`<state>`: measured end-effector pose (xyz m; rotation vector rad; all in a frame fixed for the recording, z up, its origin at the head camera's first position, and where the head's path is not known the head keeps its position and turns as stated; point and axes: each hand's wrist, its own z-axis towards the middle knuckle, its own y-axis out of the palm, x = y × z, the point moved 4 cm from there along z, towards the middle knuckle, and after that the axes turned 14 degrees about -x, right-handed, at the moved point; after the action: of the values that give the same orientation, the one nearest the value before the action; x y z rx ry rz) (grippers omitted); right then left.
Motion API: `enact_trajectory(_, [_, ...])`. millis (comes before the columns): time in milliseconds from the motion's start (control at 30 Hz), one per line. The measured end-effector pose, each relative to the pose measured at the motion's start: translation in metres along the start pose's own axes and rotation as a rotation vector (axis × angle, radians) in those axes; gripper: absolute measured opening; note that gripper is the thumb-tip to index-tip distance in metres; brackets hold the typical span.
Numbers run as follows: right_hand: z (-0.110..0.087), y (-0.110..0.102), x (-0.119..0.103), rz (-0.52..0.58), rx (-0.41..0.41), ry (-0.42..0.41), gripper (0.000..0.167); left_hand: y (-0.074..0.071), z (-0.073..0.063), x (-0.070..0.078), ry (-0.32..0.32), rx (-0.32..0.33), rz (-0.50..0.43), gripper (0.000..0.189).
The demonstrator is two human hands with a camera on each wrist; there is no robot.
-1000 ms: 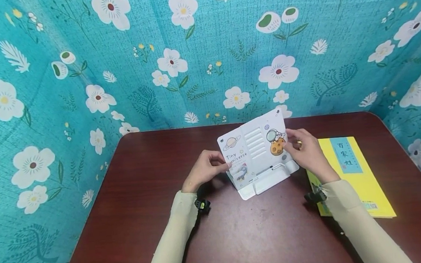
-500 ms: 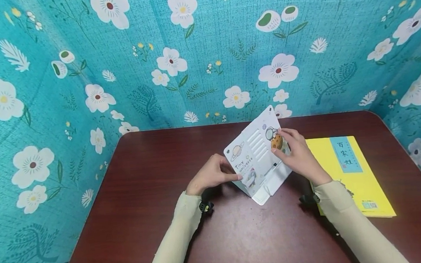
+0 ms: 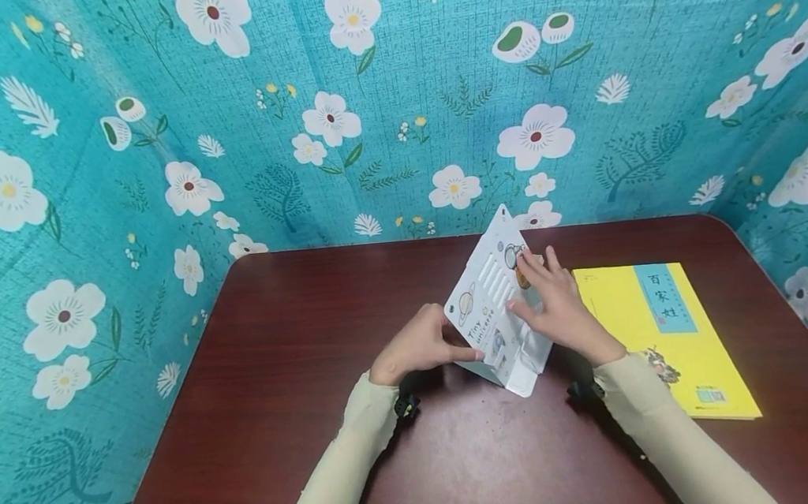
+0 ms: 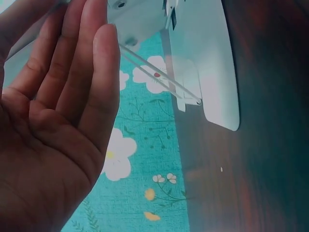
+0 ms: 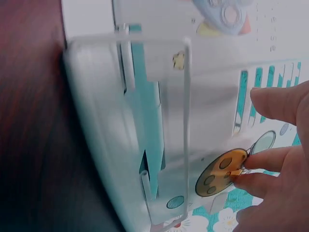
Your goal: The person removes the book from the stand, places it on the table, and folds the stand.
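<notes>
A white book stand printed "Tiny universe", with a planet and an astronaut, stands tilted and turned on the table. At its left edge my left hand grips the panel, thumb across the front and the other fingers behind it. The left wrist view shows a thin wire support at the stand's back. My right hand has its fingers spread over the right part of the printed panel. In the right wrist view, fingertips touch the orange moon picture, close to the slots. A clear retainer stands along the bottom ledge.
A yellow book with a blue title label lies flat to the right, beside my right forearm. The dark red-brown table ends at a teal flowered curtain behind it.
The stand has turned further, its left edge coming nearer and its right side swinging back. My left hand moved slightly right with it; my right hand shifted left and its fingers spread.
</notes>
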<state>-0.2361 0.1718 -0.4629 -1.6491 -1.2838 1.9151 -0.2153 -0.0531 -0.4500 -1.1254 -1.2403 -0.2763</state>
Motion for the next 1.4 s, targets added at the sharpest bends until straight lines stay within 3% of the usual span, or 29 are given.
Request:
enact_trajectory(533, [-0.006, 0.012, -0.019, 0.015, -0.039, -0.096, 0.065, 0.017, 0.007, 0.012, 0.009, 0.076, 0.159, 0.051])
enact_trajectory(867, [-0.01, 0.016, -0.018, 0.057, -0.103, -0.141, 0.06, 0.03, 0.013, 0.019, 0.057, 0.148, 0.214, 0.06])
enact_trajectory(1033, [-0.015, 0.014, -0.018, 0.07, -0.076, -0.171, 0.057, 0.031, 0.014, 0.02, 0.079, 0.128, 0.22, 0.067])
enact_trajectory(1200, [-0.024, 0.015, -0.022, 0.089, -0.037, -0.181, 0.054, 0.019, 0.012, 0.015, 0.045, 0.1, 0.258, 0.04])
enact_trajectory(1300, [-0.028, 0.017, -0.026, 0.086, -0.022, -0.176, 0.052, 0.009, 0.009, 0.007, -0.009, 0.146, 0.259, 0.018])
enact_trajectory(1400, [-0.032, 0.02, -0.03, 0.076, -0.013, -0.176, 0.051, 0.001, 0.008, -0.003, -0.064, 0.19, 0.256, 0.015])
